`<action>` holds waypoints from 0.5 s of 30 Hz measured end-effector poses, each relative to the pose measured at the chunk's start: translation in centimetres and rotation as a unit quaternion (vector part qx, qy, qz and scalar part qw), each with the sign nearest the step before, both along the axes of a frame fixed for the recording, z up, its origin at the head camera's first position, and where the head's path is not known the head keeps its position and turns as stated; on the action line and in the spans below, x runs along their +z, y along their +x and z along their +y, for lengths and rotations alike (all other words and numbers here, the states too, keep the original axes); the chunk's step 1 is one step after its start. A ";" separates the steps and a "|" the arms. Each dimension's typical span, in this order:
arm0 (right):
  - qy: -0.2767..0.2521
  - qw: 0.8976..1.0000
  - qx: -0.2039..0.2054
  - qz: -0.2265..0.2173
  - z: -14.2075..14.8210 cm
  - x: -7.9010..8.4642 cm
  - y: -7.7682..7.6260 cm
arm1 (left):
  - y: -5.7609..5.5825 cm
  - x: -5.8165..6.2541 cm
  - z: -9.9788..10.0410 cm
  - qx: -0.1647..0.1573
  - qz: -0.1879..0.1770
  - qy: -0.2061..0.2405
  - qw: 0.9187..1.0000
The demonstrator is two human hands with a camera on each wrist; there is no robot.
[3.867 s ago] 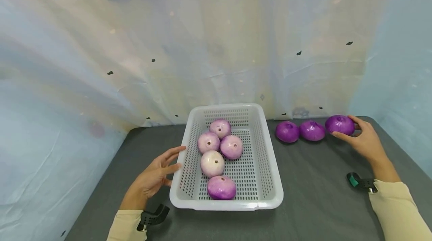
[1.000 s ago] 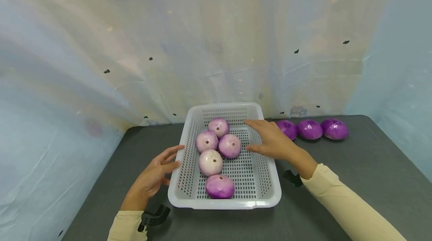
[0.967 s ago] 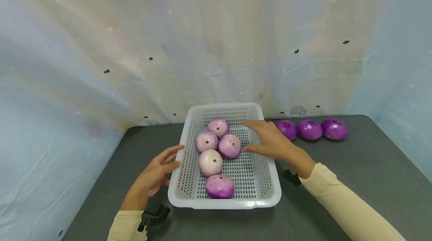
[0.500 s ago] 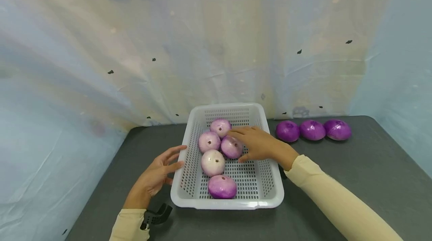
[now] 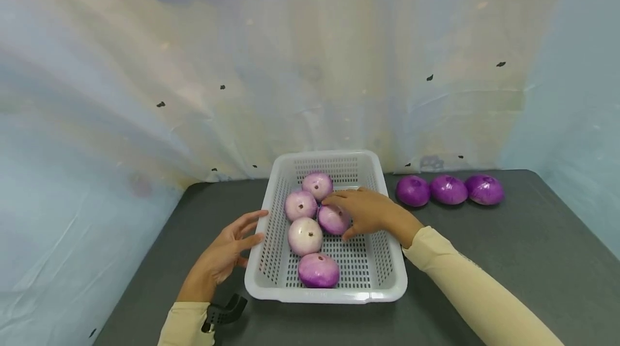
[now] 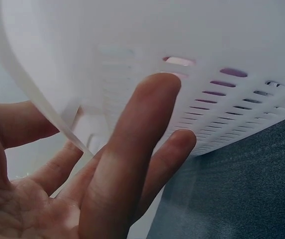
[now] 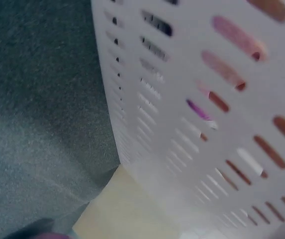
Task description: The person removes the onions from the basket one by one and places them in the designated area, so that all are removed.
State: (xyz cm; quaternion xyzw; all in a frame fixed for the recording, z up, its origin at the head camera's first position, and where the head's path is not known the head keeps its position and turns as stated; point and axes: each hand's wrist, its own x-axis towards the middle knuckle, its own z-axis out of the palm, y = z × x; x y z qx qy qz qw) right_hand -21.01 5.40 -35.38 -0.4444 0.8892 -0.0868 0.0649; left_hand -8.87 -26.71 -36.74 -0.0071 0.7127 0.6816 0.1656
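A white perforated basket [image 5: 325, 295] holds several peeled red onions, pale purple with a small root scar. My right hand [image 5: 368, 210] reaches over its right wall and grips an onion [image 5: 331, 220] with fingers at the far side and thumb at the near side. In the right wrist view, the basket wall [image 7: 182, 164] hides most of that hand. My left hand [image 5: 225, 252] rests at the left rim, thumb and index tips on top. The left wrist view shows its other fingers [image 6: 127, 154] fairly straight against the outer wall [image 6: 147, 30].
Three darker purple onions [image 5: 449, 190] stand in a row on the grey table right of the basket, near its back edge. Other onions lie close by in the basket: a whitish one [image 5: 304, 237] and a nearer purple one [image 5: 318, 270]. A cloth curtain [image 5: 310, 66] hangs behind.
My right hand has left the row at right, where the third onion now stands, come over the basket and closed around an onion, which has shifted slightly nearer. My left hand has stayed put.
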 end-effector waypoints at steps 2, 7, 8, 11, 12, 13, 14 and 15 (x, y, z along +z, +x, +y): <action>0.000 1.000 0.003 0.001 0.0 0.0 0.0 | 0.0 0.0 0.0 0.000 -0.002 0.003 1.000; 0.009 1.000 0.002 -0.003 -0.1 -0.1 -0.1 | 0.1 0.2 0.0 0.007 -0.006 0.002 1.000; 0.011 1.000 0.001 -0.002 -0.1 -0.1 -0.1 | 0.1 0.2 0.1 0.008 -0.006 0.001 1.000; 0.017 1.000 0.000 0.000 -0.1 0.0 0.0 | 0.0 0.4 0.2 0.011 -0.005 0.000 1.000; 0.018 1.000 0.001 0.000 -0.1 0.0 0.0 | 0.0 0.4 0.2 0.009 -0.004 0.000 1.000; 0.019 1.000 0.001 -0.001 0.0 0.1 0.1 | 0.0 0.5 0.3 0.011 -0.006 0.001 1.000; 0.019 1.000 0.002 -0.003 0.0 0.1 0.1 | 0.0 0.5 0.3 0.009 -0.006 0.000 1.000; 0.018 1.000 0.003 -0.006 0.0 0.1 0.2 | 0.0 0.5 0.3 0.009 -0.007 0.000 1.000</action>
